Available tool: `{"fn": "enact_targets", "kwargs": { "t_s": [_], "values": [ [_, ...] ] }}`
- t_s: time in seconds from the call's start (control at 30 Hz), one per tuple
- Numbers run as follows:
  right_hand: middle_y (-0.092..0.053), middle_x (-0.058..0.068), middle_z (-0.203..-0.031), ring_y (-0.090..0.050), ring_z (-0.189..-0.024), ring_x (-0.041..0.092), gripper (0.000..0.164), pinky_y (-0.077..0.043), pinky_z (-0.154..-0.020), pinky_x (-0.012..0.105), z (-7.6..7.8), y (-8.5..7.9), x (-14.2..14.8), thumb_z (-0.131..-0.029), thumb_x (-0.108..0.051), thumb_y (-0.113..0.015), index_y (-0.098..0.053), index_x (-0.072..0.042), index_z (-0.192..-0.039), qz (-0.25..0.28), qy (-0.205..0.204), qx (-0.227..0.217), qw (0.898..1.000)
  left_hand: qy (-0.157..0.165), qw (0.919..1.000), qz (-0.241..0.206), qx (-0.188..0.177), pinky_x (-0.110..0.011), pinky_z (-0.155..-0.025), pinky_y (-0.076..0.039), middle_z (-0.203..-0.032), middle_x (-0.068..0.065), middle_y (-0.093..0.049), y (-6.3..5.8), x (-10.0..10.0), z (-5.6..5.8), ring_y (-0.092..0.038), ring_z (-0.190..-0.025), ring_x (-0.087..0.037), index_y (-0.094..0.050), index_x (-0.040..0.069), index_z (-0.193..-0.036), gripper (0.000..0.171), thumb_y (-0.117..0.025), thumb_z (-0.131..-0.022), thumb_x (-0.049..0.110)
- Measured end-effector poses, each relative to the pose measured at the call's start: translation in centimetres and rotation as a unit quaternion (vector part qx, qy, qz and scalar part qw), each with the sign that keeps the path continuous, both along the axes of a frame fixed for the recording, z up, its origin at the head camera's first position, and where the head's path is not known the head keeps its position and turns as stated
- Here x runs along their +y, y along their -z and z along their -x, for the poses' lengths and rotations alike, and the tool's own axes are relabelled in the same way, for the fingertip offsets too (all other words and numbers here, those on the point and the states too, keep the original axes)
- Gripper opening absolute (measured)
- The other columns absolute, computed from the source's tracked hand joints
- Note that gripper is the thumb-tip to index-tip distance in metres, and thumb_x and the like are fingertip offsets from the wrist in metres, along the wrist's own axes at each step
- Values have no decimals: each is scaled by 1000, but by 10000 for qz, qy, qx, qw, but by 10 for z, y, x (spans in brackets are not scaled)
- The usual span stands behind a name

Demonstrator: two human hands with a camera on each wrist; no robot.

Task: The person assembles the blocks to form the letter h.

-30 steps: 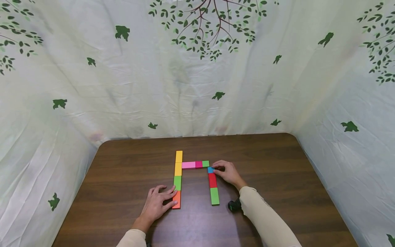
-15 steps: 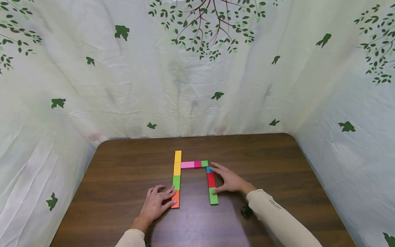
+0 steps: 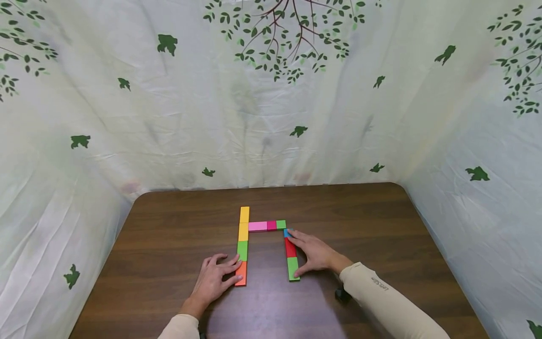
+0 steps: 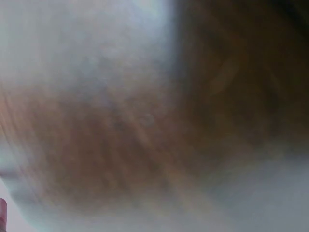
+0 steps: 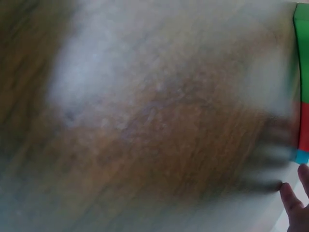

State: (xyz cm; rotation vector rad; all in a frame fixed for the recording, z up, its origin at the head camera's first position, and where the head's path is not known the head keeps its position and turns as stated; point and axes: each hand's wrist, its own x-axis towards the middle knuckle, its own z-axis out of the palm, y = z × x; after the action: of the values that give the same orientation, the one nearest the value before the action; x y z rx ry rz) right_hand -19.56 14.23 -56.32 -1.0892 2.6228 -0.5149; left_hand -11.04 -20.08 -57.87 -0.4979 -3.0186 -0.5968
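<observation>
Flat coloured blocks lie on the brown table in the head view. The left column runs from two yellow blocks [image 3: 244, 221] through a green block [image 3: 242, 249] to an orange block [image 3: 241, 275]. My left hand [image 3: 216, 277] rests there, fingertips at the green and orange blocks. The right column has a blue block [image 3: 287, 233], a red block [image 3: 290, 248] and a green block [image 3: 293, 269]. My right hand [image 3: 316, 254] spans it with spread fingers, forefinger by the blue block and thumb at the green one. Both wrist views show mostly blurred tabletop.
A pink block [image 3: 257, 227], a magenta block [image 3: 271, 225] and a small green block [image 3: 281, 224] bridge toward the right column's top. The wooden table [image 3: 178, 226] ends at a white curtain [image 3: 262, 141] with printed leaves and birds.
My right hand has let go of its pinch at the blue block, opened wider and come nearer along the right column, its thumb now at the green block. The left hand has stayed put.
</observation>
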Motion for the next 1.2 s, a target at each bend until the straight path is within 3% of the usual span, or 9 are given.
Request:
{"fn": "enact_targets", "kwargs": {
  "t_s": [0.13,0.37,0.57,1.2],
  "values": [
    [-19,4,-160,-24,-144,24,110,-27,-111,46,-1,-1,-1,-69,-69,-72,-32,-9,-151,-72,38,-27,10000,30,9999,-26,132,-50,-96,-31,-130,8,-61,-1,0,0,-48,-120,-29,-67,21,-122,51,-72,-80,50],
    [-17,1,-161,-28,-142,28,110,-28,-111,47,-3,-2,-3,-69,-70,-71,-29,-12,-152,-123,188,-291,9993,-30,10000,-41,-28,-50,-98,-30,-132,10,-59,-2,0,-1,-46,-122,-29,-65,24,-125,52,-71,-81,50],
    [-17,1,-161,-28,-142,28,110,-30,-110,48,-3,-1,-3,-69,-70,-71,-29,-13,-153,-99,272,-465,9985,-6,9999,-37,94,-49,-97,-31,-131,9,-60,0,0,0,-47,-121,-29,-66,23,-123,51,-72,-80,50],
    [-18,1,-161,-28,-142,27,108,-33,-109,45,-5,-3,-6,-69,-68,-73,-31,-11,-152,-26,141,-491,9987,-1,10000,-38,50,-50,-99,-30,-131,10,-60,1,0,0,-47,-121,-28,-67,22,-123,50,-71,-82,50]
  ]
}}
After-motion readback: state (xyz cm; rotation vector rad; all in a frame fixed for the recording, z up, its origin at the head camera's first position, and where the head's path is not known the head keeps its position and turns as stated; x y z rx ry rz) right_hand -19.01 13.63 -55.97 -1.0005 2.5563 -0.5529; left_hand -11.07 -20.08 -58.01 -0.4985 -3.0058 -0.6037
